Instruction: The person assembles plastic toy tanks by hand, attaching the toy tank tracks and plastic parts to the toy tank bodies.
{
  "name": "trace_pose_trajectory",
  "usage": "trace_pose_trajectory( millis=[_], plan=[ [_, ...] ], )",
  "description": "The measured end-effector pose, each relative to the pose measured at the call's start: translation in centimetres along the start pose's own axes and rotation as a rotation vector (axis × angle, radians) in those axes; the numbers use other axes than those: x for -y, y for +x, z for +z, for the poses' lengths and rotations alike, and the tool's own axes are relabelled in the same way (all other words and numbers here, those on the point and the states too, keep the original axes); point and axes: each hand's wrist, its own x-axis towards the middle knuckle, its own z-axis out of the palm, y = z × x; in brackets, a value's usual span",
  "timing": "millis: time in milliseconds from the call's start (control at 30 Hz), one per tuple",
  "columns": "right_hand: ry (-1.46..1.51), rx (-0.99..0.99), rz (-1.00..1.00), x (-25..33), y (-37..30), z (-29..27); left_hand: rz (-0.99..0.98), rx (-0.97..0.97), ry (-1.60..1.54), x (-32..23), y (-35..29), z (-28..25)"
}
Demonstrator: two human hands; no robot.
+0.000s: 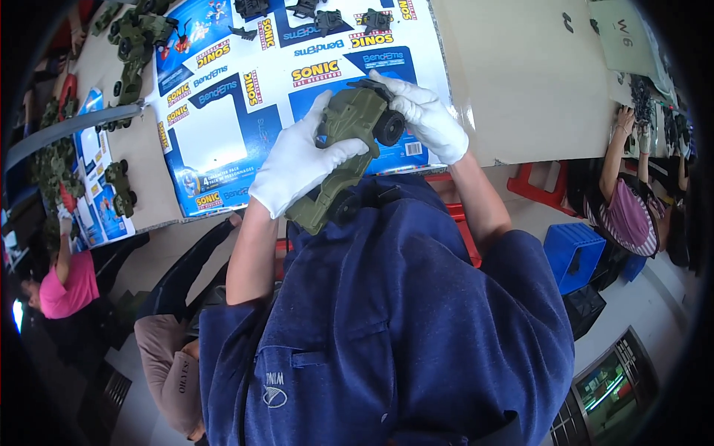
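Note:
An olive-green toy truck (348, 117) with black wheels is held at a slant above the near edge of the table. My white-gloved left hand (301, 157) is closed round its middle, thumb across the body. The truck's rear end points down toward my lap. At its far end, my gloved right hand (430, 120) pinches a small black plastic part (374, 87) against the truck. Whether that part is fixed to the truck I cannot tell. A black wheel (389, 128) shows just below the right fingers.
A printed blue and white sheet (223, 141) covers the table. Several black plastic parts (327, 21) lie at its far edge. More green toy trucks (130, 56) stand at the left. Co-workers sit on both sides; a blue crate (573, 256) is on the floor at right.

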Motion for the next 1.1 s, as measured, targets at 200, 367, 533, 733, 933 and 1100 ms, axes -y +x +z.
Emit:
trace_pose_trajectory(
  millis=[200,367,533,733,933,1100],
  plan=[
    [-0.404,0.151,-0.017,1.9,0.6,-1.1,-0.012,-0.053,-0.015,0.4,-0.5,0.6],
    [-0.851,-0.050,-0.026,5.0,0.8,2.7,-0.115,-0.113,0.089,-2.4,-0.1,1.3],
    [-0.612,0.045,-0.150,2.5,0.8,2.5,0.346,-0.128,-0.339,2.3,1.9,1.6],
    [-0.863,-0.005,-0.333,2.2,-0.4,3.8,0.481,-0.239,-0.628,2.1,1.7,3.7],
    [-0.778,-0.196,-0.482,1.0,0.0,6.3,0.407,-0.321,-0.482,2.0,1.7,3.4],
    [-0.600,-0.256,-0.532,0.9,0.7,7.6,0.499,-0.357,-0.471,1.0,1.5,2.6]
  ],
)
